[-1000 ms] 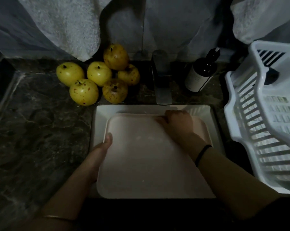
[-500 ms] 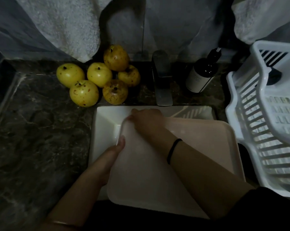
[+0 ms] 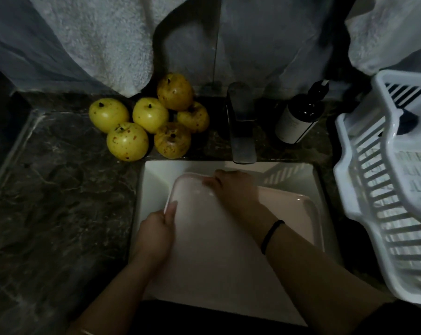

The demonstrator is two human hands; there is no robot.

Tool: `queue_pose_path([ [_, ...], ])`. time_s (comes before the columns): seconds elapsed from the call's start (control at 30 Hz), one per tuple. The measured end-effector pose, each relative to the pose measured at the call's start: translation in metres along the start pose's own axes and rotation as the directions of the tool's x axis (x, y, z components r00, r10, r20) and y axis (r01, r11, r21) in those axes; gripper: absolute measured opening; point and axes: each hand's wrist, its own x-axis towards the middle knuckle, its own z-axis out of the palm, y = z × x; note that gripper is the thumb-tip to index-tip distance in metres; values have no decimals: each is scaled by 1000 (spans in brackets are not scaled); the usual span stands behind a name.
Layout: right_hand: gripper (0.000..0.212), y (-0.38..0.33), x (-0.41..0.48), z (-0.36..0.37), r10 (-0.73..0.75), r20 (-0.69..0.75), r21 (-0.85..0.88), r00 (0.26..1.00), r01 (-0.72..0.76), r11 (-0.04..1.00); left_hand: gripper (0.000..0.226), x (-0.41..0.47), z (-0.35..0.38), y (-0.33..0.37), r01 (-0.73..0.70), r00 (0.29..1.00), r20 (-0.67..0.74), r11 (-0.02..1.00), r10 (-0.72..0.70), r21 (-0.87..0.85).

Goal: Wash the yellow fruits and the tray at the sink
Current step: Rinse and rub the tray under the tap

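A pale pink tray (image 3: pixel 219 257) lies tilted across the white square sink (image 3: pixel 156 180), its right edge over the sink's right rim. My left hand (image 3: pixel 156 235) grips the tray's left edge, thumb on top. My right hand (image 3: pixel 233 187) rests on the tray's far left corner, fingers curled over its rim, below the faucet (image 3: pixel 242 131). Several yellow spotted fruits (image 3: pixel 151 117) sit in a cluster on the dark marble counter (image 3: pixel 59 201), left of the faucet and behind the sink.
A dark pump bottle (image 3: pixel 299 117) stands right of the faucet. A white plastic dish rack (image 3: pixel 386 189) fills the right side. Pale towels (image 3: pixel 95 39) hang against the wall behind the fruits.
The tray has shifted right and turned in the sink. My right hand slid from the tray's middle far edge to its far left corner. My left hand kept hold of the left edge.
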Motion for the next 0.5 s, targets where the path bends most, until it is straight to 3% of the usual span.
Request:
queue_pose_path([
  [0.1,47,24,-11,-1,123,20,-64,992,-122,991,56,3,-6,-1,-11,999,-33,999,10,-46],
  [0.3,43,83,-39,16,390,-63,143,919,-379,914,58,5,-14,-1,25,997,-72,994,-33,-109],
  [0.37,37,96,-46,19,510,-50,301,859,-474,828,58,3,-17,-1,51,994,-91,990,-63,-131],
  [0.5,34,100,-58,28,630,177,505,756,-619,601,66,3,-12,-3,104,989,-91,987,-116,-122],
])
